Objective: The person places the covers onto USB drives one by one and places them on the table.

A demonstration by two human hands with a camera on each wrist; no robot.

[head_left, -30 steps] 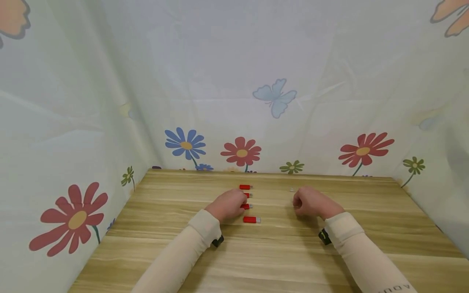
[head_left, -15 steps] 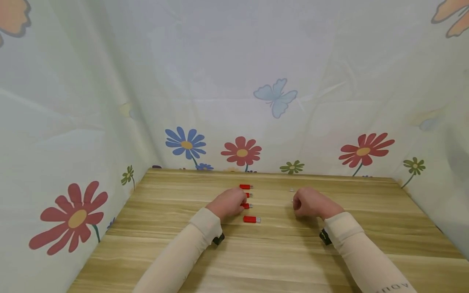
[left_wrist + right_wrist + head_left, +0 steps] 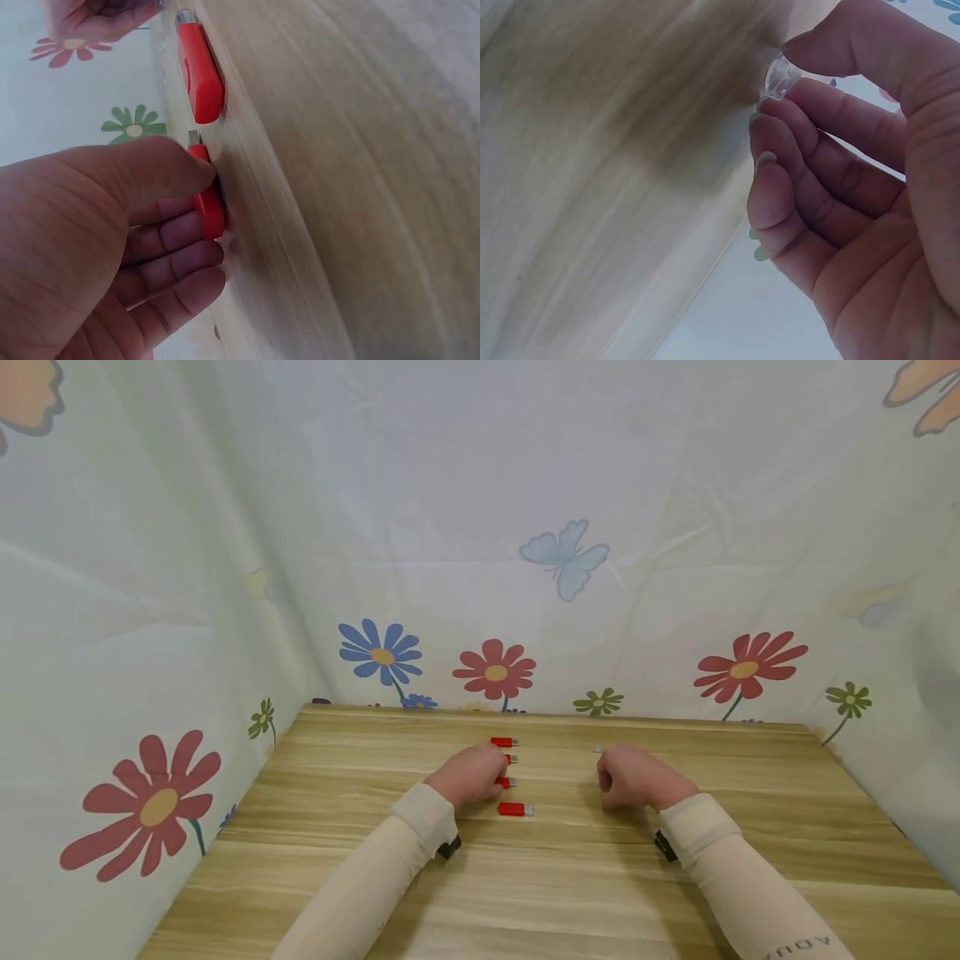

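Observation:
My left hand point(image 3: 471, 774) pinches a red USB stick point(image 3: 211, 214) between thumb and fingers, low at the tabletop; its metal plug points away from the palm. Nearer to me lies another red USB stick point(image 3: 512, 809), its plug toward the right. Two more, a far USB stick point(image 3: 501, 742) and a partly covered USB stick point(image 3: 512, 760), make up the rest of the row. My right hand point(image 3: 641, 778) holds a small clear cap point(image 3: 778, 78) between thumb and fingertips, just at the table surface; in the head view the hand hides this cap.
A second tiny clear piece point(image 3: 597, 749) lies on the wooden table point(image 3: 555, 877), just beyond my right hand. Behind the table and along its sides hangs a white curtain point(image 3: 450, 527) printed with flowers and butterflies.
My right hand has shifted slightly left and toward me, and the clear cap that showed at its fingertips half a second ago is now hidden in the head view. My left hand barely moves.

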